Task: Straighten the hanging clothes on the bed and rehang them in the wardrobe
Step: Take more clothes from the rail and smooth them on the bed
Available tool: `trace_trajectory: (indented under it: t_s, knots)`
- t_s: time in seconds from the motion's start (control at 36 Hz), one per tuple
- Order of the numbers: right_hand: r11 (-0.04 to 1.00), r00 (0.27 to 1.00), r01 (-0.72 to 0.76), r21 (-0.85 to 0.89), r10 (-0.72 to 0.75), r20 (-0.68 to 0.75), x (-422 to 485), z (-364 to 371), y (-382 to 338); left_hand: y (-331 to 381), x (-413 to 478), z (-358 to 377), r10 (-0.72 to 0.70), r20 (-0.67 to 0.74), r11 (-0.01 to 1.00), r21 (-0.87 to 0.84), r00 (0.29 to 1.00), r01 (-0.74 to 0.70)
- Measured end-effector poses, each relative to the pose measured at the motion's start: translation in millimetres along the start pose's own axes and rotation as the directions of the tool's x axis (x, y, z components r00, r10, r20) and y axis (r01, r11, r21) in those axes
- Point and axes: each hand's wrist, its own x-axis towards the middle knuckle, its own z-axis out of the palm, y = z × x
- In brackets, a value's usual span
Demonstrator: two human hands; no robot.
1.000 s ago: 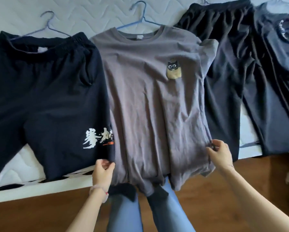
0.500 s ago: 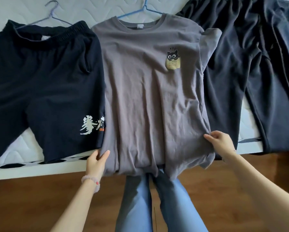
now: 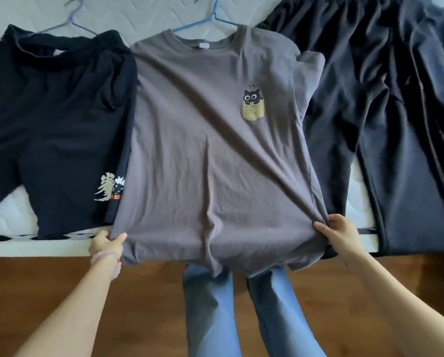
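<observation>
The left hand (image 3: 107, 243), at lower left of centre, pinches the left hem corner of the grey T-shirt (image 3: 210, 155), thumb on top of the cloth and fingers curled beneath. The right hand (image 3: 340, 234), at lower right of centre, grips the shirt's right edge just above the hem, and the fabric puckers at its fingertips (image 3: 318, 224). The hem is stretched between the two hands and sags over the near edge of the bed (image 3: 48, 244), in front of the person's jeans (image 3: 210, 310).

From the hands the shirt runs straight up the frame, away from the person. Its long axis goes from the hem at lower centre to the collar at upper centre, where the blue hanger (image 3: 211, 18) pokes out at the top edge. Creases fan diagonally from the right hand's grip toward the upper left.

Both hands sit at the end opposite the hanger. The right one is a touch higher in the frame, so it is probably slightly nearer the collar. Lifting the shirt would likely call for a reach up the frame to the hanger.

Black shorts (image 3: 53, 124) lie just left, slightly under the shirt's edge. Dark trousers (image 3: 357, 104) lie just right.
</observation>
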Motion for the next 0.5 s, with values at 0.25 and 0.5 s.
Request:
trace_trajectory:
  t_s: [0.25, 0.5]
  knots:
    - [0.995, 0.980, -0.095, -0.029, 0.099, 0.175, 11.5, -29.0, -10.4, 15.7, 4.4, -14.5, -0.070, 0.137, 0.990, 0.131, 0.988, 0.053]
    - [0.949, 0.999, 0.050, 0.311, -0.050, -0.006, 85.3, -28.4, -144.9, 54.7, 16.6, -16.8, -0.113, 0.187, 0.992, -0.026, 0.976, 0.120]
